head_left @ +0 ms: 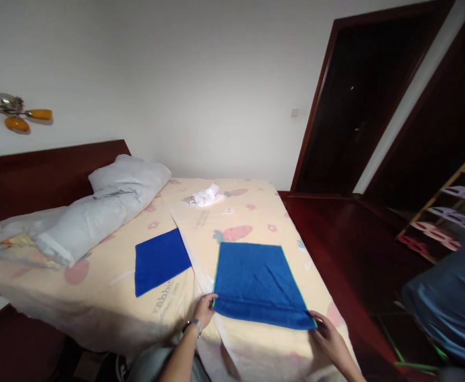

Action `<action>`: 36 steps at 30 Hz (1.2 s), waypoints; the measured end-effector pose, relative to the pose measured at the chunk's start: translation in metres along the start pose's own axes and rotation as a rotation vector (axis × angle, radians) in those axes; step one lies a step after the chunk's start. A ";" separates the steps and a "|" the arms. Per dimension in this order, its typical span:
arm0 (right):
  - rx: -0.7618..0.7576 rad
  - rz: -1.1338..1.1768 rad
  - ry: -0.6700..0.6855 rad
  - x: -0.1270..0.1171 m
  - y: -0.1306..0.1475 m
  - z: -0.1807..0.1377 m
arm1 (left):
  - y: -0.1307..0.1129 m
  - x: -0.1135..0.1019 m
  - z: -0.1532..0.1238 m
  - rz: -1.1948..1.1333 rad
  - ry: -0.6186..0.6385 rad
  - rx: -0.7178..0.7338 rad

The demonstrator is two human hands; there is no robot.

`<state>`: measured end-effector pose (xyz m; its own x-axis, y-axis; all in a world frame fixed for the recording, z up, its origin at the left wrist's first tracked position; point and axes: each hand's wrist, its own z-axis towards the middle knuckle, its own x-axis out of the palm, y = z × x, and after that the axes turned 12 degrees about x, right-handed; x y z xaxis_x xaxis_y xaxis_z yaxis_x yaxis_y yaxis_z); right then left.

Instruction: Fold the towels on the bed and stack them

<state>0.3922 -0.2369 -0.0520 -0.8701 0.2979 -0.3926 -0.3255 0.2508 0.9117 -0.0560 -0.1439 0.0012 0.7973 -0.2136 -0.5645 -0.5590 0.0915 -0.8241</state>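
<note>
A blue cloth with a green edge (256, 273) is spread on the bed, its near edge slightly raised between my hands. My left hand (205, 310), with a watch on the wrist, pinches the near left corner. At the near right corner, my right hand (326, 333) has its fingers closed on the cloth. Shallow wrinkles cross the cloth near its front edge. To the left, a smaller, darker blue cloth (163, 260) lies flat, apart from both hands.
The bed (256, 215) has a cream sheet with printed strawberries. A crumpled white cloth (207, 195) lies at the far side, and a grey quilt (108, 209) is bunched by the headboard (53, 167). On the right are a slipper rack (442, 217) and something draped in blue (450, 297).
</note>
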 end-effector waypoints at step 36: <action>0.194 -0.153 -0.003 -0.008 0.037 0.049 | -0.027 0.004 0.032 0.180 -0.227 -0.131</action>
<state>0.4054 -0.1846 -0.0210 -0.8152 0.2451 -0.5247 -0.3759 0.4654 0.8013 -0.0299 -0.1163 0.0197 0.7053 0.0185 -0.7086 -0.7083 -0.0207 -0.7056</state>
